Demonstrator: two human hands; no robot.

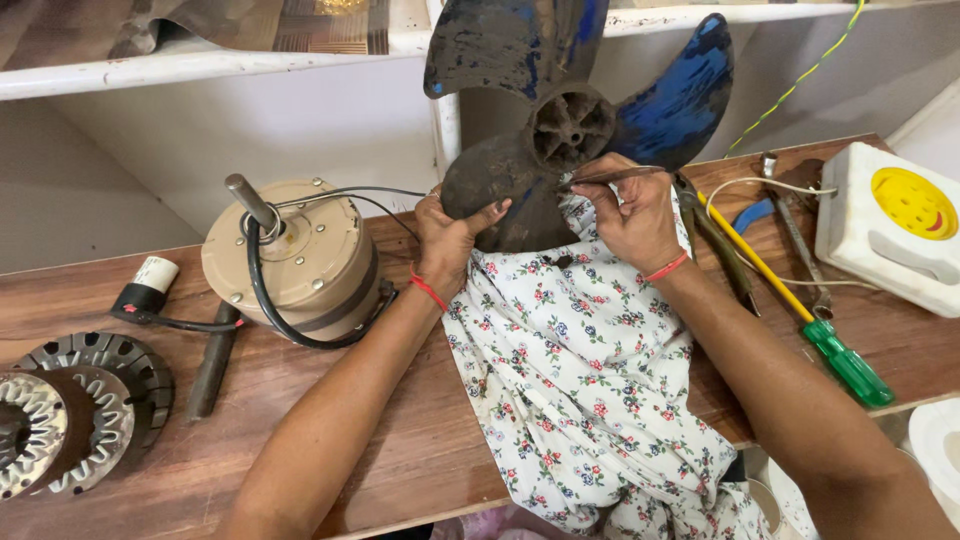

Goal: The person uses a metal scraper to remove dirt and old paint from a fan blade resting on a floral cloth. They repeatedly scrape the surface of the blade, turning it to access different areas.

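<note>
Head view, left hand point(452, 236) gripping fan blade point(560, 120), right hand point(632, 212) holding tool point(615, 176)

Even, bright indoor light is falling from above; soft shadows are lying under the arms, focus is holding sharp, edges are bending slightly.

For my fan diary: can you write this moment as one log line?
left hand: grips fan blade | right hand: thin metal tool at hub | under: flowered cloth
</note>
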